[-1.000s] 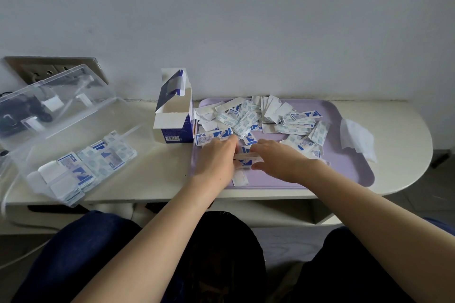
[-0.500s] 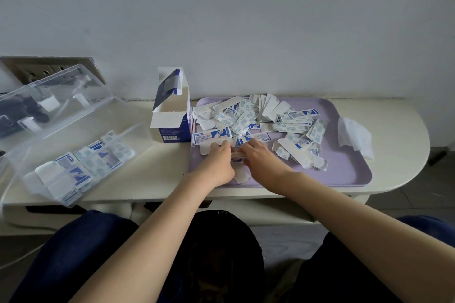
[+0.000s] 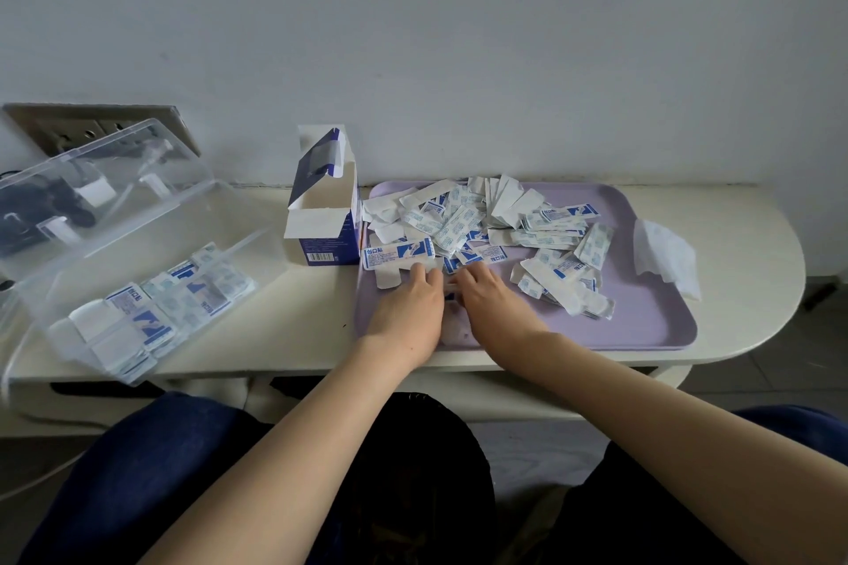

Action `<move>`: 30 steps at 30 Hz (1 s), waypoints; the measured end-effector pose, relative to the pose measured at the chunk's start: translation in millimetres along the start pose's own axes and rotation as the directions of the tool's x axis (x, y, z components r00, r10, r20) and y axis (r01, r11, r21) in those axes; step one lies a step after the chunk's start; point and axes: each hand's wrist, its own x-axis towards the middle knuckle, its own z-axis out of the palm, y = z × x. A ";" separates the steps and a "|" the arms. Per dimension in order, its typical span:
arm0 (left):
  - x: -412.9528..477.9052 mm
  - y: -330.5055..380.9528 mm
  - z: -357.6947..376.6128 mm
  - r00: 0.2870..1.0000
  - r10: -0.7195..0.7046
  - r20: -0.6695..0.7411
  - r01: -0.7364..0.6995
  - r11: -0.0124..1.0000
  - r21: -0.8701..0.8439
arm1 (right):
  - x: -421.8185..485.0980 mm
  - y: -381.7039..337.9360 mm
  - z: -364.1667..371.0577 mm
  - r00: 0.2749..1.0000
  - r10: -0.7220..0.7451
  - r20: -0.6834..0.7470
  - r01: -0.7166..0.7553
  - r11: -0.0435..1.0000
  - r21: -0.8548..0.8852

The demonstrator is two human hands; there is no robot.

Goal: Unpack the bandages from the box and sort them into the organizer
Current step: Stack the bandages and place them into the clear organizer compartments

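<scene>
Grip: left hand (image 3: 406,312), right hand (image 3: 493,303) touching bandages (image 3: 459,220)

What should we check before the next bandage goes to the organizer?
1. organizer lid open: ok.
2. Free room beside the sorted bandages: ok.
3. loose bandages on the tray, just past the hands: ok.
4. left hand and right hand grip on a bandage: cannot tell, the hands hide it.
5. box emptied: cannot tell.
</scene>
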 end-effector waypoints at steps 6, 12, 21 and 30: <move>-3.7 -8.7 -11.3 0.998 -0.005 -0.065 0.007 1.000 0.029 | 7.7 2.5 -3.7 0.982 -0.109 -0.156 0.098 0.992 -0.076; -18.6 -31.6 -29.2 1.000 0.022 0.018 -0.020 0.992 -0.124 | -1.7 -10.1 -24.0 0.977 -0.184 -0.113 0.183 0.983 -0.012; -46.5 -68.4 -48.9 0.995 0.018 0.095 0.004 0.974 -0.226 | -12.2 -34.9 -23.6 0.979 -0.201 -0.019 0.201 0.974 0.106; -79.2 -101.3 -66.7 0.995 -0.098 -0.006 0.089 0.930 -0.358 | -10.9 -74.8 -13.1 0.987 -0.109 -0.119 0.158 0.802 0.576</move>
